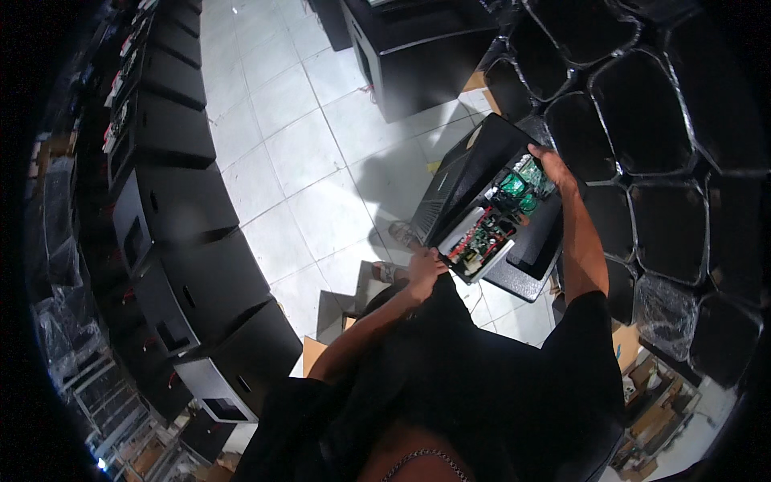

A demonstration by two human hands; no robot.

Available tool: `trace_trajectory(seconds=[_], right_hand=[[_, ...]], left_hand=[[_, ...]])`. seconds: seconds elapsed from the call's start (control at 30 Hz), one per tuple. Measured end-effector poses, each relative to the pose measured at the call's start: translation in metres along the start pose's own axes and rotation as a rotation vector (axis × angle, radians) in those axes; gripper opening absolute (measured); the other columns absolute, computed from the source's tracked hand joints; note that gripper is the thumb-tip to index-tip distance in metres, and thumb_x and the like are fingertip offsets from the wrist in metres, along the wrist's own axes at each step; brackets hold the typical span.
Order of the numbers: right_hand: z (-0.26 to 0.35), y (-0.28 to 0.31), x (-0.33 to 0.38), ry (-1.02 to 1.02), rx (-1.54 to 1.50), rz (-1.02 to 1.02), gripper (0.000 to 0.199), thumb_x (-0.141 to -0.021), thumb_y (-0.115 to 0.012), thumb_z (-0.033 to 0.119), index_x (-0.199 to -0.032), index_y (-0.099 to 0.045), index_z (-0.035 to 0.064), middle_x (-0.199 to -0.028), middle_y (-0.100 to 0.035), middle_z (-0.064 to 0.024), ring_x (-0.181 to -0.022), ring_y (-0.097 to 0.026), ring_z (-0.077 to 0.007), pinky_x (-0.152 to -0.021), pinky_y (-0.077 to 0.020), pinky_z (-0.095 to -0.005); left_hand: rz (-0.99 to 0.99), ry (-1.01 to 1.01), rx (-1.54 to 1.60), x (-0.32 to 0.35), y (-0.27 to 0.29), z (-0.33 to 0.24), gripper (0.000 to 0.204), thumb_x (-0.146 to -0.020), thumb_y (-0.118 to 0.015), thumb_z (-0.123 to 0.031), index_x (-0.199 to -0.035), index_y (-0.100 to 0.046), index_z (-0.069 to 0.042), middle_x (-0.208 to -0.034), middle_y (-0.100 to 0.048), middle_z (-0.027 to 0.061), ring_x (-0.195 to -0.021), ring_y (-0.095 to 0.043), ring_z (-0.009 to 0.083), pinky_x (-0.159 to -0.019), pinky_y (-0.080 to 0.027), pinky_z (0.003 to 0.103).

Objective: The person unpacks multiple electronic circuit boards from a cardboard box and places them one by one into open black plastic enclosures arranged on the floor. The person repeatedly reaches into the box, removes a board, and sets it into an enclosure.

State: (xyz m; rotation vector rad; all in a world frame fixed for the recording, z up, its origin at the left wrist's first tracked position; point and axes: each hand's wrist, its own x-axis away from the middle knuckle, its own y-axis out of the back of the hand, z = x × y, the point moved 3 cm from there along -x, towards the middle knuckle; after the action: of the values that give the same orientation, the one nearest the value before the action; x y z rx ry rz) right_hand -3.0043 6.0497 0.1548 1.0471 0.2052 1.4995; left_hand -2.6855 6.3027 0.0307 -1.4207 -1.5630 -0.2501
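Between my two hands is an electronics module (pixel 484 238), a long shallow tray with green circuit boards, red wires and dark cables. My left hand (pixel 426 269) grips its near left end, fingers closed on the edge. At the far right end my right hand (pixel 552 167) is wrapped round the other edge. The module's open side faces up, tilted. Just beneath and beyond it is a black cabinet (pixel 491 145) with a ribbed or grilled side. Whether the module touches that cabinet cannot be made out.
A row of black box cabinets (pixel 181 205) with cut-outs lines the left. Stacked black cabinets in clear wrap (pixel 642 112) stand at right. Another large black cabinet (pixel 418 60) sits on the white tiled floor (pixel 313 193) ahead. Cardboard pieces (pixel 642 377) lie at lower right.
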Motion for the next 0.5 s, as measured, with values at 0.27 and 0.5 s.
trace_trajectory(seconds=[0.27, 0.5], right_hand=[[-0.022, 0.011, -0.101, 0.164, 0.121, 0.241, 0.07, -0.09, -0.049, 0.054, -0.126, -0.053, -0.0051, -0.137, -0.048, -0.0212, -0.13, -0.041, -0.0308, -0.108, -0.0277, -0.035], [-0.012, -0.01, -0.122, 0.187, 0.038, 0.286, 0.065, -0.089, -0.052, 0.052, -0.128, -0.055, 0.0005, -0.145, -0.04, -0.0181, -0.14, -0.027, -0.0302, -0.113, -0.0199, -0.0375]], left_hand=[[-0.143, 0.014, 0.2, -0.078, -0.059, 0.112, 0.02, -0.096, -0.052, -0.017, -0.087, -0.052, 0.0, -0.079, -0.056, 0.0093, -0.072, -0.064, 0.0219, -0.066, -0.058, 0.037], [-0.113, -0.123, 0.309, -0.096, -0.029, 0.146, 0.019, -0.093, -0.056, -0.016, -0.091, -0.055, 0.003, -0.076, -0.058, 0.0102, -0.064, -0.066, 0.0251, -0.061, -0.057, 0.036]])
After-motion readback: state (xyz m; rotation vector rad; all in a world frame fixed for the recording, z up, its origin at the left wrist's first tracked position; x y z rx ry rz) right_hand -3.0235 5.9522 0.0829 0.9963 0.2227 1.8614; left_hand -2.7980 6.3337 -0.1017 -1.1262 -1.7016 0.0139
